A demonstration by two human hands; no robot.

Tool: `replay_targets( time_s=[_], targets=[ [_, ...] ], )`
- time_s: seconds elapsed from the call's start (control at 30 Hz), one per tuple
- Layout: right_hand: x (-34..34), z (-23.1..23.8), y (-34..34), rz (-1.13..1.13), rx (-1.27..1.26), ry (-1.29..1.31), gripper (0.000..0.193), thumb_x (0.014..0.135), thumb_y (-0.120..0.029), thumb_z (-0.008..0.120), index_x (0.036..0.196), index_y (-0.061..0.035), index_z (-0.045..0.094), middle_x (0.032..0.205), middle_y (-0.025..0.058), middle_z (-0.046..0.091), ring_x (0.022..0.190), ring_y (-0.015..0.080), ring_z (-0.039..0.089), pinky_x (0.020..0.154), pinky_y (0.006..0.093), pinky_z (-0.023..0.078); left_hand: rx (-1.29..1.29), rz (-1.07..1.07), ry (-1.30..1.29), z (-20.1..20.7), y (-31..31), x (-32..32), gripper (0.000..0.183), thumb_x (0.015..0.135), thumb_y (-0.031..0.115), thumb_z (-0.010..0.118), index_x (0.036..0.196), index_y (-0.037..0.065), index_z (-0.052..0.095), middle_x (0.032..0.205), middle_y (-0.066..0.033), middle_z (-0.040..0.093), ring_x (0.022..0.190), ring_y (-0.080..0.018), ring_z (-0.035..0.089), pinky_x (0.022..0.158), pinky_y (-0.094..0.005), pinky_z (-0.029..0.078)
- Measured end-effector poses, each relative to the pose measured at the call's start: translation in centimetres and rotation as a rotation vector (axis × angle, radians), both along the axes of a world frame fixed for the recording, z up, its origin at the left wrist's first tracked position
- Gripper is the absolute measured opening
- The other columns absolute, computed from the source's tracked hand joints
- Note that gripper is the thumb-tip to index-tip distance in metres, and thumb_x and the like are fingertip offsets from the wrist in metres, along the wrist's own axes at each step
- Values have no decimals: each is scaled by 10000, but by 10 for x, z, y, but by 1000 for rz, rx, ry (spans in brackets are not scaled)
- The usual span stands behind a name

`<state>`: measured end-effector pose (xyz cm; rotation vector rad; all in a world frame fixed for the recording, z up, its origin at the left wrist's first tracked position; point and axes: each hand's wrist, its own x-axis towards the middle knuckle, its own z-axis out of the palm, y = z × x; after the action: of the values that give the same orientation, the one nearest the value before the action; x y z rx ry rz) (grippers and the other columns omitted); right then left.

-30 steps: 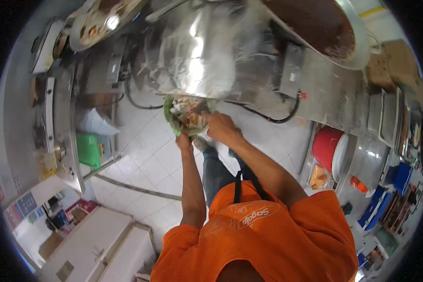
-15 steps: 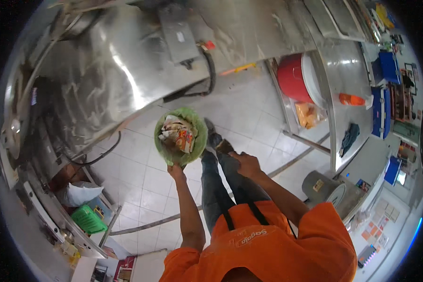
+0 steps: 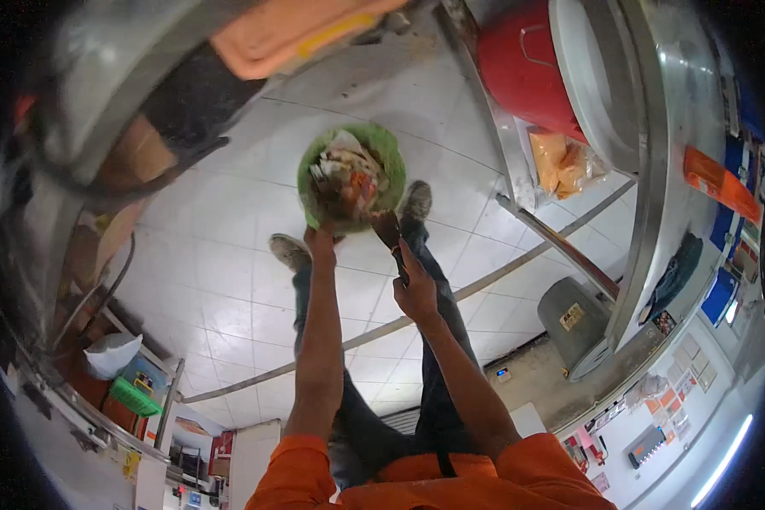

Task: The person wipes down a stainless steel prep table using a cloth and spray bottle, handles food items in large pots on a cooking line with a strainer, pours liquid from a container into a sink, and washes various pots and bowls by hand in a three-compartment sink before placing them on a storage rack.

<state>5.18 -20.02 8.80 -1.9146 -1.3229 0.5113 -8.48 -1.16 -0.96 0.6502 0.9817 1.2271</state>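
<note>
A: Where do we find the bin [image 3: 388,153]?

B: We see it held up over the tiled floor [image 3: 229,280], ahead of the worker's feet [image 3: 418,201], its green lining showing around crumpled scraps [image 3: 348,174].

A: And the hands?

B: The left hand [image 3: 323,239] is clamped on the bin's near edge, some fingers hidden from us. The right hand [image 3: 416,291] is closed round the dark handle of what we take for a brush [image 3: 388,229], its flared end at the bin's near right edge. We cannot tell whether the two touch.

A: Which step do we judge this to be?

B: We read it as the gathering of waste, with scraps already inside and the brush at the ready. The next move, in our view, calls for a level bin and a firm grip, so nothing spills over the rim.

A: How do the arms stand?

B: The left forearm [image 3: 319,331] reaches almost straight ahead. The right forearm [image 3: 467,365] slants inward, leaving its hand nearer the body. A red tub [image 3: 523,72] sits well apart, to the right.
</note>
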Motion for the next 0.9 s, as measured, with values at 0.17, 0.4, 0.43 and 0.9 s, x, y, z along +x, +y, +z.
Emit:
replay_targets(
  time_s=[0.17,0.4,0.43,0.9],
  targets=[
    [3,48,14,-28,141,-10,725,727,50,492,1420,-125,372,1173,220,586,1028,375,599,843,398,489,219,41,-4,49,87,-22,356,834,93,611,1183,57,552,1046,-61,602,890,-189,600,710,-351,536],
    [49,59,7,-77,328,-199,712,728,50,486,1416,-98,374,1179,217,595,978,321,633,846,346,482,122,-189,-110,82,154,-2,385,849,194,614,1212,138,495,1056,-79,583,978,-224,569,733,-446,526],
    [51,60,8,-79,309,-184,712,729,48,485,1416,-103,376,1169,215,599,930,310,633,832,341,484,139,-163,222,80,157,5,393,854,268,635,1211,180,497,1096,-78,574,1023,-240,546,761,-450,515],
    [102,37,176,-88,45,-319,675,733,-78,591,1381,-122,410,1053,184,625,934,353,617,828,426,501,-62,-398,300,-78,-99,-35,449,880,151,596,1311,113,475,1245,-95,569,961,-167,615,677,-299,509]
  ],
)
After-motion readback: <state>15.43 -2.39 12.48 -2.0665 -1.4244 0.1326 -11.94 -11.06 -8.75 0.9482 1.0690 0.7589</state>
